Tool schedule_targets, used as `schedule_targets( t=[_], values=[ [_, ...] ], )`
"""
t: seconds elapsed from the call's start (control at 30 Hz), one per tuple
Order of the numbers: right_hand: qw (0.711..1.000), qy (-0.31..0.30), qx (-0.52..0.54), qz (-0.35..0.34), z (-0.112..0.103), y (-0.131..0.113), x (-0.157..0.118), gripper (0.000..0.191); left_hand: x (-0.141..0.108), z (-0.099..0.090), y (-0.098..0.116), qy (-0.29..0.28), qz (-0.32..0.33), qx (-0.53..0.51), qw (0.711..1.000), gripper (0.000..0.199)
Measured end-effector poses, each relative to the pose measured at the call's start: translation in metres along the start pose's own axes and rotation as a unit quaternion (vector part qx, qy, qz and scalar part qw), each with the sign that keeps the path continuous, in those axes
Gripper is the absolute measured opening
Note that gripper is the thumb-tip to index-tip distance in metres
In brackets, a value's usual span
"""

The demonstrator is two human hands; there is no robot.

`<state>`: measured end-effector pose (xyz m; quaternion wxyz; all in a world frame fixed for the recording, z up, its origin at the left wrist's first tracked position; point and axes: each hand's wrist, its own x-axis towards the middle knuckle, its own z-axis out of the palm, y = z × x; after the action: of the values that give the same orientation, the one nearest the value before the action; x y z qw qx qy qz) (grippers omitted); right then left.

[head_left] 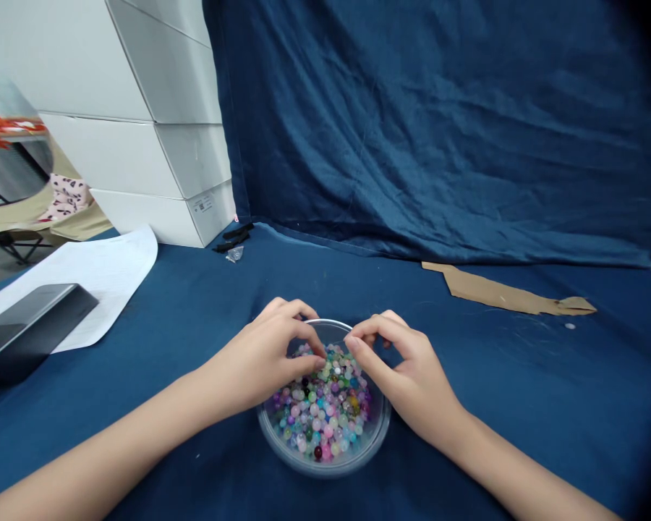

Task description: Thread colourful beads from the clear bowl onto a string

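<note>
Beads (322, 420) (small, round, glossy, mixed pastel & dark, some see-through) fill a clear round bowl (325, 469), prob. plastic, on the desk's soft blue cloth (195, 477), btwn the hands. Each bead should be v. light, hard, slippery & quick to roll; best pinched singly across its sides w/ fingertips. Bowl looks thin, a bit flexy; hold by rim. L hand (274, 351) dips in, thumb & index close at the beads, can't tell if gripping. R hand (412, 362) has thumb & index tips together over rim, maybe on fine thread, too faint to confirm.
</note>
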<state>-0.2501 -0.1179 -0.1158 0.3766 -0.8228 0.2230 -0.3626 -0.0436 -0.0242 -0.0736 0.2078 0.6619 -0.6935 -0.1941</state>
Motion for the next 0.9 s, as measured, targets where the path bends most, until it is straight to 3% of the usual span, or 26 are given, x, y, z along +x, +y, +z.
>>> schedule_targets(
  t=[0.17,0.33,0.5,0.67,0.9],
  values=[
    [0.999,0.032,0.005,-0.021,-0.0009,-0.0015,0.0005,0.013,-0.0007,0.0020,-0.0005,0.103,0.037,-0.061,0.992,0.007],
    [0.996,0.062,0.065,-0.019,-0.0025,-0.0047,-0.0012,0.014,-0.0049,-0.0025,0.0059,0.152,0.047,-0.190,0.969,0.007],
    [0.990,0.062,0.125,-0.007,-0.0037,-0.0068,-0.0047,0.015,-0.0054,-0.0042,0.0061,0.112,0.059,-0.305,0.944,0.010],
    [0.988,0.056,0.142,-0.004,-0.0029,-0.0078,-0.0061,0.013,-0.0054,0.0026,0.0023,0.095,0.074,-0.322,0.939,0.022],
    [0.990,0.047,0.135,-0.017,-0.0028,-0.0095,-0.0045,0.011,-0.0063,0.0047,0.0027,0.088,0.077,-0.313,0.943,0.018]
  ],
)
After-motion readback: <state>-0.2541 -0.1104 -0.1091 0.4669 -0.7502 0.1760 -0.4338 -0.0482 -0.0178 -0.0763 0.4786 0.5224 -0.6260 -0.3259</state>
